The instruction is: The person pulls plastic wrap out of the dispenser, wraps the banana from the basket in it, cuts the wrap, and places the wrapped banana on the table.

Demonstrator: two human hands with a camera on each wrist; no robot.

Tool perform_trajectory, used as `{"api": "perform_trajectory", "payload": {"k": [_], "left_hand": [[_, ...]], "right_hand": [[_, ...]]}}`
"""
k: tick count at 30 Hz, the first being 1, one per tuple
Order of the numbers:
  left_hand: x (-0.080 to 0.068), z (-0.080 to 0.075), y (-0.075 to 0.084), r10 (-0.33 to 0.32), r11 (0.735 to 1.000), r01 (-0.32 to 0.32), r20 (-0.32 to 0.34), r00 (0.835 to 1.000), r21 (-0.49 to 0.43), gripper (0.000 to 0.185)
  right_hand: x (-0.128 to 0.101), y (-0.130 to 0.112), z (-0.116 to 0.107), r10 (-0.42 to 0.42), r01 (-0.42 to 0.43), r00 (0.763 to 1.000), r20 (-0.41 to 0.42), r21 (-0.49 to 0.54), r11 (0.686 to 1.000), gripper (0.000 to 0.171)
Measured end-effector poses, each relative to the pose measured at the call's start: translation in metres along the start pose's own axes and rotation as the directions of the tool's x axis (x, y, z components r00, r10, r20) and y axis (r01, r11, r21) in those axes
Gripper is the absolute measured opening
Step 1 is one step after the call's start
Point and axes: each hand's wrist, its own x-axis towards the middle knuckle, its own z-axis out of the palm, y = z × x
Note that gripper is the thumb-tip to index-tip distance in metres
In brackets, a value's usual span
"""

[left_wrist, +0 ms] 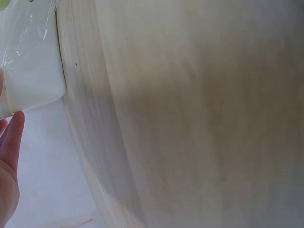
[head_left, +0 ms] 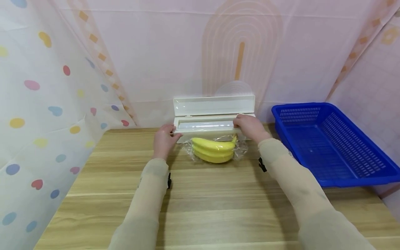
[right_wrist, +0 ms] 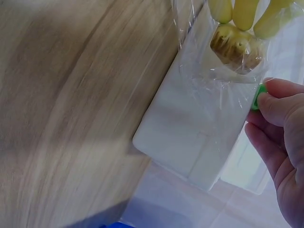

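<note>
A: Where's the cling film dispenser point(head_left: 214, 121)?

B: At the far edge of the wooden table point(head_left: 218, 205), right up against the pink backdrop point(head_left: 175, 52). It's a long white box with its lid tipped up and back. Cling film point(right_wrist: 209, 90) runs from its front down over a bunch of bananas point(head_left: 214, 149) lying on the table just in front of it, touching or nearly touching the box.

A: And the hands?

B: One at each end. The left hand point(head_left: 164, 140) is at the box's left end, thumb up against the front corner; the head view shows the fingers curled beside that end, but I cannot tell whether they really clasp it. In the left wrist view only a fingertip and the box's corner point(left_wrist: 33, 76) show.

A: The right one?

B: The right hand point(head_left: 250, 126) lies over the right end of the box. In the right wrist view its thumb and fingers pinch a small green slider point(right_wrist: 259, 97) at the edge of the box, with the film-covered banana stems point(right_wrist: 235, 45) close by.

A: What else is around?

B: A blue plastic basket point(head_left: 368, 173) sits on the table's right side, well apart from the bananas. On the left hangs a white curtain with coloured dots and hearts point(head_left: 37, 114). Both arms wear beige sleeves point(head_left: 147, 198)
</note>
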Motion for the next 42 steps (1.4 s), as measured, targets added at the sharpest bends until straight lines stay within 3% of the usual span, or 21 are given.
{"api": "perform_trajectory", "payload": {"k": [7,15,21,28,42], "left_hand": [[0.001,0.002,0.002,0.009,1.0,-0.009,-0.001,1.0,-0.014,0.031],[-0.001,0.0,0.0,-0.014,1.0,0.014,0.002,1.0,-0.006,0.039],[0.0,0.0,0.001,-0.009,1.0,0.009,0.008,1.0,-0.002,0.037],[0.0,0.001,0.001,-0.03,0.999,0.03,0.011,0.999,-0.026,0.041],[-0.001,0.0,0.001,-0.04,0.999,0.041,0.016,0.999,-0.036,0.039]], "right_hand": [[-0.007,0.01,-0.004,0.02,-0.02,1.0,0.0,0.035,0.999,0.015],[-0.023,0.025,-0.009,0.109,-0.109,0.994,-0.004,0.045,0.993,0.013],[-0.03,0.03,-0.01,0.114,-0.114,0.993,-0.013,-0.003,0.994,0.011],[-0.038,0.037,-0.01,0.117,-0.122,0.991,-0.067,-0.089,0.989,0.021],[-0.041,0.037,-0.005,0.17,-0.172,0.981,-0.095,-0.012,0.985,0.02]]}}
